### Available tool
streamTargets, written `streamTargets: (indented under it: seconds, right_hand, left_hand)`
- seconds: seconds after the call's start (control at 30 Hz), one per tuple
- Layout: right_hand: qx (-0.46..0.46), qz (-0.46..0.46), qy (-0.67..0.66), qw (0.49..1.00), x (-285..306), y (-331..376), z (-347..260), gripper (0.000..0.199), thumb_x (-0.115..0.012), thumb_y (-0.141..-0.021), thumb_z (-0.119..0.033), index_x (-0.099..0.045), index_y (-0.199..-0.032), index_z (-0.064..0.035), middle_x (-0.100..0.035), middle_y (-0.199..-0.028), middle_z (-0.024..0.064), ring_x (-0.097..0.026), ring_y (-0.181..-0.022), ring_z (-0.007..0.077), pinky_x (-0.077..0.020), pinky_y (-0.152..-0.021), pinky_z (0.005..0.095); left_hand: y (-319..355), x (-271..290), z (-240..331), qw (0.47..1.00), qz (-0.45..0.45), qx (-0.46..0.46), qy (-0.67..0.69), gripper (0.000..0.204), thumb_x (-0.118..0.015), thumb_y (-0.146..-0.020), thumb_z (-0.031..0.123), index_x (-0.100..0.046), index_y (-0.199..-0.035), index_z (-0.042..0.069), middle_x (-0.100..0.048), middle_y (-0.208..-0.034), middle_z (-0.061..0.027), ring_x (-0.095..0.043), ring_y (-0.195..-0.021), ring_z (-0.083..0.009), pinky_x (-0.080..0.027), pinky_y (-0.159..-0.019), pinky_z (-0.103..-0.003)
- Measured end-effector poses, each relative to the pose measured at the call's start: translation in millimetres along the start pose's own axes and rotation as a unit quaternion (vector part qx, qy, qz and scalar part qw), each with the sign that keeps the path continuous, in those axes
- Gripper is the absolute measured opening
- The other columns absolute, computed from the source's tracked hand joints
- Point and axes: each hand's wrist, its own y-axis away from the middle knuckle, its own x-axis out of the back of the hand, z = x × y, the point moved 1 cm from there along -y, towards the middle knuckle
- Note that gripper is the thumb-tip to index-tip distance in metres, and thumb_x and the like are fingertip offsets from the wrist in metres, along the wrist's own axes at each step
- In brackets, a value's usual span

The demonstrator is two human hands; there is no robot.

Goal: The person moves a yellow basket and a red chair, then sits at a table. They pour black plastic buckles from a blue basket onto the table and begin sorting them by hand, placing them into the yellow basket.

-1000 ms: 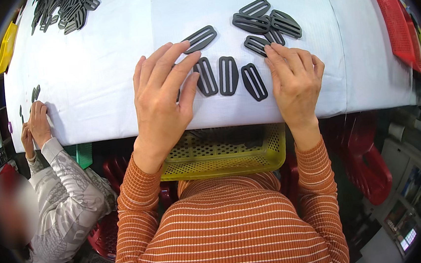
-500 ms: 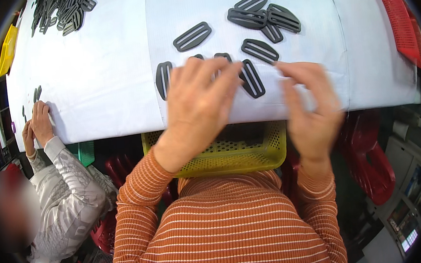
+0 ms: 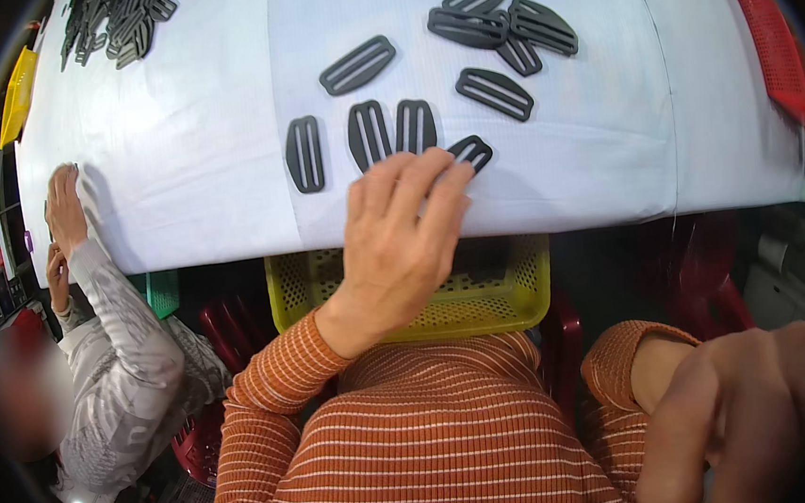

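Several dark grey plastic slide buckles with two long slots lie on the white table. My left hand (image 3: pixel 405 228) is palm down at the table's near edge, fingers stretched forward and slightly bent. Its fingertips cover the lower ends of two upright buckles, a left one (image 3: pixel 370 133) and a right one (image 3: pixel 414 126), and part of a tilted buckle (image 3: pixel 473 154). Left of these stands another upright buckle (image 3: pixel 304 155), apart from the hand. My right hand (image 3: pixel 742 414) is raised off the table at the lower right, fingers curled; what they hold, if anything, is hidden.
Loose buckles lie farther off, including a small overlapping cluster (image 3: pixel 470 29). A larger dark pile (image 3: pixel 124 23) is at the far left. A yellow-green basket (image 3: pixel 533 284) sits below the table edge. A red basket (image 3: pixel 774 47) stands right; a co-worker's hand (image 3: pixel 65 207) works left.
My right hand has swung from the table down to the lower right, close to the camera. My left hand has drawn slightly nearer, uncovering more of the upright buckles. The co-worker's hand has shifted.
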Motion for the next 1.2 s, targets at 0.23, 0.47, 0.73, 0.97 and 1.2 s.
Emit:
streamTargets:
  seconds: [0.23, 0.47, 0.73, 0.97, 1.2]
  right_hand:
    - [-0.151, 0.225, -0.362, 0.892, -56.8, 13.8, 18.3, 0.015, -0.059, -0.085, -0.001, -0.065, -0.098, 0.0015, -0.063, -0.092, 0.0138, -0.060, -0.075, 0.0219, -0.0477, -0.068, 0.0315]
    - [-0.198, 0.181, -0.107, 0.957, -185.7, 57.4, -47.2, 0.040, -0.075, -0.081, -0.020, -0.071, -0.120, -0.0101, -0.060, -0.098, 0.0031, -0.056, -0.084, 0.0201, -0.0440, -0.073, 0.0339]
    - [-0.173, 0.126, -0.053, 0.975, -176.7, 27.9, -20.2, 0.044, -0.074, -0.081, -0.023, -0.069, -0.123, -0.0111, -0.057, -0.098, 0.0003, -0.054, -0.086, 0.0185, -0.0410, -0.072, 0.0347]
    - [-0.190, 0.075, -0.060, 0.977, -170.1, -12.5, 4.4, 0.043, -0.072, -0.083, -0.021, -0.067, -0.124, -0.0105, -0.060, -0.107, 0.0010, -0.055, -0.090, 0.0206, -0.0421, -0.075, 0.0352]
    - [-0.200, 0.048, -0.033, 0.978, -177.9, -39.5, -1.2, 0.043, -0.071, -0.084, -0.019, -0.067, -0.125, -0.0089, -0.060, -0.112, 0.0007, -0.055, -0.092, 0.0216, -0.0425, -0.077, 0.0354]
  left_hand:
    - [6.5, 1.0, -1.7, 0.999, -0.031, -0.028, 0.021, 0.041, -0.072, -0.076, -0.001, -0.067, -0.117, 0.003, -0.063, -0.107, -0.0069, -0.059, -0.092, -0.0249, -0.047, -0.078, -0.036]
    - [63.2, -2.5, 3.9, 0.995, -0.066, -0.066, -0.027, 0.041, -0.075, -0.075, 0.004, -0.071, -0.116, 0.006, -0.062, -0.107, -0.0036, -0.058, -0.090, -0.0225, -0.049, -0.076, -0.034]
    - [22.8, 1.9, -5.0, 0.996, -0.055, -0.033, -0.058, 0.042, -0.070, -0.071, 0.001, -0.072, -0.113, 0.004, -0.064, -0.102, -0.0012, -0.058, -0.083, -0.0200, -0.047, -0.068, -0.031]
    - [-5.3, 7.8, -24.6, 0.994, -0.080, -0.022, -0.078, 0.043, -0.069, -0.070, 0.004, -0.073, -0.113, 0.006, -0.066, -0.102, 0.0010, -0.057, -0.080, -0.0174, -0.045, -0.063, -0.029]
    - [-2.8, 4.2, -49.7, 0.994, -0.076, -0.030, -0.073, 0.044, -0.068, -0.071, 0.004, -0.072, -0.114, 0.005, -0.066, -0.105, 0.0001, -0.057, -0.079, -0.0152, -0.043, -0.065, -0.028]
